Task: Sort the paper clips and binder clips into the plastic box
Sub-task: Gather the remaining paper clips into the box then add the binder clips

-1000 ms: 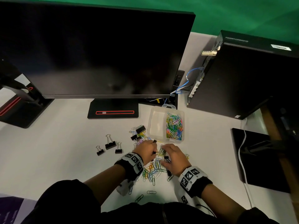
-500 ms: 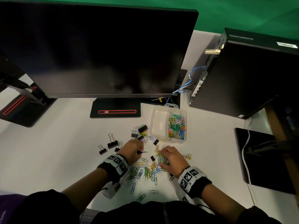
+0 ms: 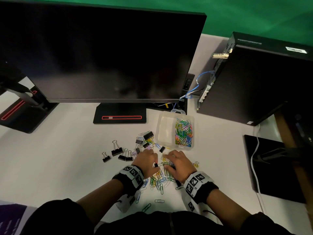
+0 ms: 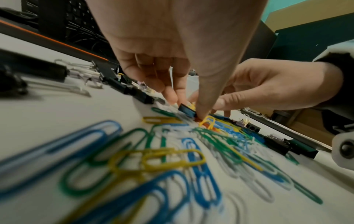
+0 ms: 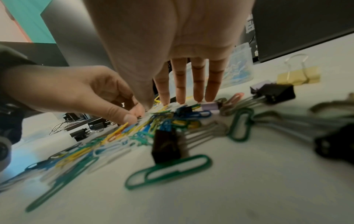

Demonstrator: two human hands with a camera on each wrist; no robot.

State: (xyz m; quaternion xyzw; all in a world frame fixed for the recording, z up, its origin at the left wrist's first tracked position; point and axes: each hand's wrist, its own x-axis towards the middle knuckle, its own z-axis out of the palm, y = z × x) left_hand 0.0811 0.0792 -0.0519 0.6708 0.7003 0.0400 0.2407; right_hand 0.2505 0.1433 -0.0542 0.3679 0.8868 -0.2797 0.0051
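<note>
Loose coloured paper clips lie in a pile on the white desk under both hands. My left hand pinches a small black binder clip between thumb and fingertips at the pile's far edge. My right hand is beside it, with straight fingers whose tips touch the pile. The clear plastic box stands just beyond the hands. Its right compartment holds paper clips and its left compartment looks empty. Several black binder clips lie to the left.
A large dark monitor and its stand rise behind the box. A black computer case with cables stands to the right, with a black pad nearer. More binder clips lie right of the pile.
My left hand was out by the binder clips on the left and has come back to the pile beside the right hand. The right hand has stayed on the pile.
</note>
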